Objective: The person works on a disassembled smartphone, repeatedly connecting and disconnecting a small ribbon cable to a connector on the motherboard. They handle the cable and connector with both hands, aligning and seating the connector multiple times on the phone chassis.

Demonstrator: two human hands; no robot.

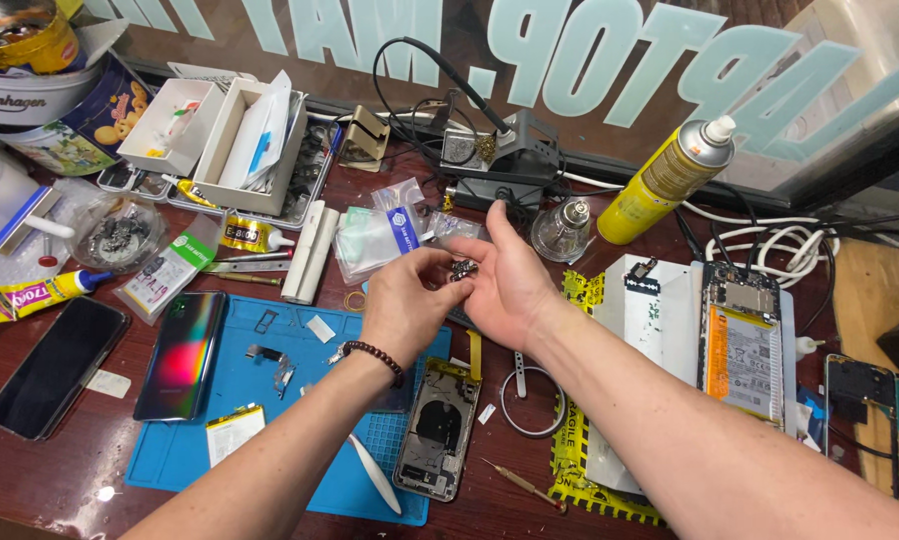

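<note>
My left hand (405,300), with a dark bead bracelet on the wrist, and my right hand (505,280) meet above the middle of the bench. Between their fingertips they pinch a tiny dark electronic part (462,268). Below them lies a blue work mat (270,400) with an opened phone frame (438,428), a white plastic pry tool (375,472) and small loose parts. A phone with a shiny iridescent back (182,352) rests on the mat's left edge.
A soldering station (505,160) with cables stands behind the hands, beside a yellow spray can (665,180) and a small glass bottle (562,228). An opened phone with its battery exposed (742,342) lies right. A black phone (55,365), glue tubes and white boxes crowd the left.
</note>
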